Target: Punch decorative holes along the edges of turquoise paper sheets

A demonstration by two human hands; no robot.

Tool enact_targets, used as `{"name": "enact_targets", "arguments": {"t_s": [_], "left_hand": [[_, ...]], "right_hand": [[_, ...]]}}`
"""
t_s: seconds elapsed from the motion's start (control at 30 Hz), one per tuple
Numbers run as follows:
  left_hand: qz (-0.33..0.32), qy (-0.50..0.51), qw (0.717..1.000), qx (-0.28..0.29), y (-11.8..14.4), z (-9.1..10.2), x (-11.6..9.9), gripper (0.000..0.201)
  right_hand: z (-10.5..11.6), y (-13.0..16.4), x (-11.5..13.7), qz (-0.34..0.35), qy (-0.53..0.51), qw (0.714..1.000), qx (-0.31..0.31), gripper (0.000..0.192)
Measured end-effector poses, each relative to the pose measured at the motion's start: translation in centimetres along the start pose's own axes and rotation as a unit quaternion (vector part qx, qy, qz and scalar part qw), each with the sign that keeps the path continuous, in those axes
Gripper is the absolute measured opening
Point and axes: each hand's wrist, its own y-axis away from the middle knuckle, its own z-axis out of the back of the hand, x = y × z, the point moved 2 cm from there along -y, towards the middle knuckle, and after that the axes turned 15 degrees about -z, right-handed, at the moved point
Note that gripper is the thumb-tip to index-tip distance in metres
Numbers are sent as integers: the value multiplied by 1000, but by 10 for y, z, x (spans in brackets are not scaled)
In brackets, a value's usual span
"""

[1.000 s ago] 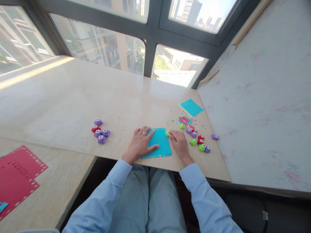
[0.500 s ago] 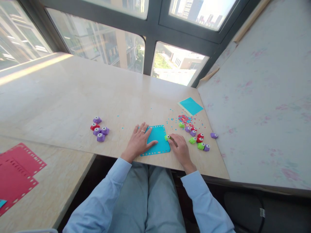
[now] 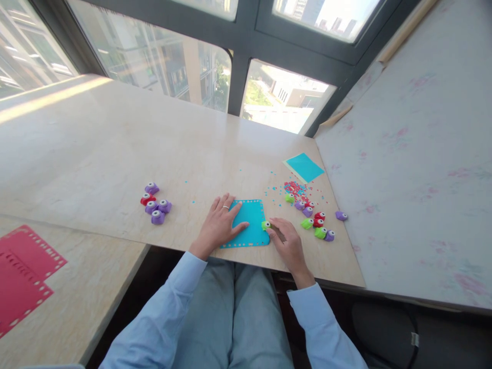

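Head view: left hand (image 3: 220,225) lies flat, fingers spread, palm down on the teal paper sheet (image 3: 249,223), pinning it to the wooden tabletop (image 3: 115,154) near the front edge. Sheet has punched holes along its borders. Right hand (image 3: 287,245) pinches a green craft punch (image 3: 266,225) at the sheet's right edge, fingers curled around it. Just right of that hand: loose cluster of green, red and purple punches (image 3: 314,220), one purple punch (image 3: 341,216) apart. Red and teal confetti (image 3: 294,188) behind them, a teal paper stack (image 3: 304,167) further back. Left of the sheet: group of purple and red punches (image 3: 154,203). Red punched sheets (image 3: 23,271) on the lower table, far left.
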Motion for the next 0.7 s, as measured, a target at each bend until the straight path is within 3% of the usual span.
{"name": "enact_targets", "arguments": {"t_s": [0.7], "left_hand": [[-9, -23, 1000, 7, -2, 2, -2, 58]], "right_hand": [[3, 2, 6, -3, 4, 1000, 9, 19]]}}
